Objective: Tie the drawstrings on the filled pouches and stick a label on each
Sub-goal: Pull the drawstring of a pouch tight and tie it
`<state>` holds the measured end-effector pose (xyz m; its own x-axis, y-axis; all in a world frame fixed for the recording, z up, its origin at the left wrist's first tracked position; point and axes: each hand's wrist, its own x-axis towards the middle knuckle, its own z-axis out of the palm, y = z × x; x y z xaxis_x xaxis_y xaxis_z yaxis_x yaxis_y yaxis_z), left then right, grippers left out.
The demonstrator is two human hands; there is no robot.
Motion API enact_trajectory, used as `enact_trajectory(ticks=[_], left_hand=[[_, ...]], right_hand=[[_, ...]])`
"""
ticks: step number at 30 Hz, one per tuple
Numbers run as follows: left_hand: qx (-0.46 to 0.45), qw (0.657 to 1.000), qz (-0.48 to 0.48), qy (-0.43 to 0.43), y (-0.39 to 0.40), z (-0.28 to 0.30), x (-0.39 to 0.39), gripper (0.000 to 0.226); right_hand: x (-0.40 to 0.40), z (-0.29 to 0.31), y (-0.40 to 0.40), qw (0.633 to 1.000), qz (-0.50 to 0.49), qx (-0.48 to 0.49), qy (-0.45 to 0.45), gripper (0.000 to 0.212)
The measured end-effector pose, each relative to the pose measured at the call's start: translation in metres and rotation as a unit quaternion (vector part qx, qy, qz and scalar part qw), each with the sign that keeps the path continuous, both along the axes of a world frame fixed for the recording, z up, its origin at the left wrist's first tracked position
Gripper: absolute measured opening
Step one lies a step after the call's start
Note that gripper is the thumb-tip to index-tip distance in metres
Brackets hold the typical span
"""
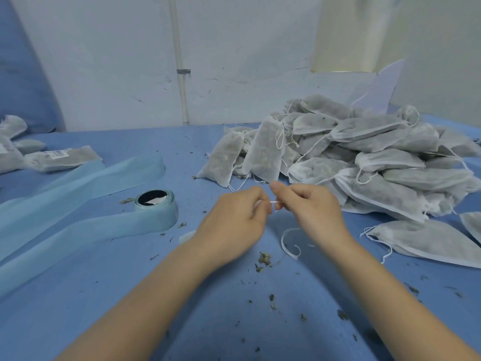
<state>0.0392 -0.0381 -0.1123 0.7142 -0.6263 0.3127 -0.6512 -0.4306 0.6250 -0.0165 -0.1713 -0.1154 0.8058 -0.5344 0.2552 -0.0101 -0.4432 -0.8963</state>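
Many pouches (377,157) piled (greenish dried fill); both hands pinch drawstring (273,202).

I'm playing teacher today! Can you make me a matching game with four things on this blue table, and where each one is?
Things:
1. pouch pile
2. label roll
3. labelled pouch
4. drawstring

Places:
A. far left of the table
B. pinched between the left hand and right hand
C. right side of the table
D. just left of the hands

Pairs: 1-C, 2-D, 3-A, 4-B
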Motion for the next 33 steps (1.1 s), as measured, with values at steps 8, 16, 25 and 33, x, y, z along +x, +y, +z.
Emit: enact_trajectory(ticks=[8,16,25,33], left_hand=[[-0.169,0.982,0.077,0.040,0.003,0.002,0.004,0.008],[-0.234,0.960,0.070,0.140,-0.002,-0.009,0.001,0.019],[-0.277,0.947,0.117,0.109,-0.001,-0.014,-0.001,0.005],[-0.225,0.963,0.126,0.080,-0.004,-0.016,-0.001,0.012]], right_hand=[[0.002,0.006,0.002,0.939,0.088,0.333,0.015,0.041],[0.006,-0.003,0.013,0.819,0.186,0.537,-0.081,0.024],[0.008,-0.005,0.019,0.908,0.227,0.352,0.008,0.049],[0.008,-0.009,0.019,0.981,0.157,0.101,0.048,0.048]])
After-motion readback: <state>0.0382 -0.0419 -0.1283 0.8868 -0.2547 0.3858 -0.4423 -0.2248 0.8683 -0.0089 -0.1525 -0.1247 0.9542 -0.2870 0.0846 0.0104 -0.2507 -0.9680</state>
